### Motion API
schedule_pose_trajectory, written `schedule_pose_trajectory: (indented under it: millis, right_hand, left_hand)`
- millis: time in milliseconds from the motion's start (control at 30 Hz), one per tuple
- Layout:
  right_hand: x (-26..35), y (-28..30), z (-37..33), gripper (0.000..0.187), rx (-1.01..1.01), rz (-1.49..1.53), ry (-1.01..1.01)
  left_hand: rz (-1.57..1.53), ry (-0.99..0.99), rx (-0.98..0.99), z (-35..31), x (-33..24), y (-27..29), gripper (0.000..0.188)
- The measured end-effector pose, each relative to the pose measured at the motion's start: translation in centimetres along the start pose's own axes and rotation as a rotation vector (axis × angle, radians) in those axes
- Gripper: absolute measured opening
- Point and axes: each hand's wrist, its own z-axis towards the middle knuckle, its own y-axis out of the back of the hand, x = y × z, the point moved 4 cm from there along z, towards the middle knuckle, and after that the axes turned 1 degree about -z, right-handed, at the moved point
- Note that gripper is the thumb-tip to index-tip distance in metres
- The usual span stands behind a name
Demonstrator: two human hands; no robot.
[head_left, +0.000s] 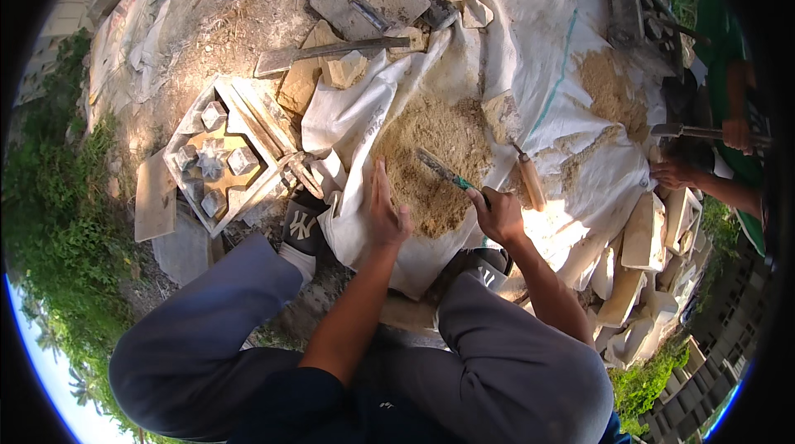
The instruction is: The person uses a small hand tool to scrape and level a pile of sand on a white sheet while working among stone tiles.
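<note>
Sandy sheet (526, 38), one trowel (531, 182), left hand (388, 219), right hand (500, 216) gripping one tool (442, 168)

The mound of sand (435, 125) is pale brown, loose and grainy, with uneven edges. Under the mound and reaching out beyond it lies the white sheet (530, 26), creased, rising in folds just left of the mound. The narrow tool (445, 171), with a flat, dull blade and a green handle, slants over the mound's middle, tip toward its far left, handle toward its near right, gripped by the right hand (500, 216).
</note>
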Motion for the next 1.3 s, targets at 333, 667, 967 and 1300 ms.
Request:
schedule_pose_trajectory:
  millis: [333, 667, 967, 1300]
  right_hand:
    - [-1.6, -1.3, -0.7, 0.041, -0.636, -0.328, 0.427]
    - [-3.3, -0.9, 0.4, 0.045, -0.255, 0.006, 0.028]
    - [-0.5, 1.7, 0.2, 0.049, -0.221, 0.322, 0.010]
    - [0.2, 2.6, 2.0, 0.057, -0.170, 0.226, -0.038]
  left_hand:
    - [0.005, -0.069, -0.002, 0.0, -0.1, -0.6, 0.088]
    - [0.022, -0.043, 0.033, 0.3, -0.3, -0.8, 0.086]
    - [-0.032, -0.039, -0.006, 0.3, -0.4, -0.2, 0.085]
    - [0.034, -0.054, 0.000, 0.0, 0.0, 0.1, 0.083]
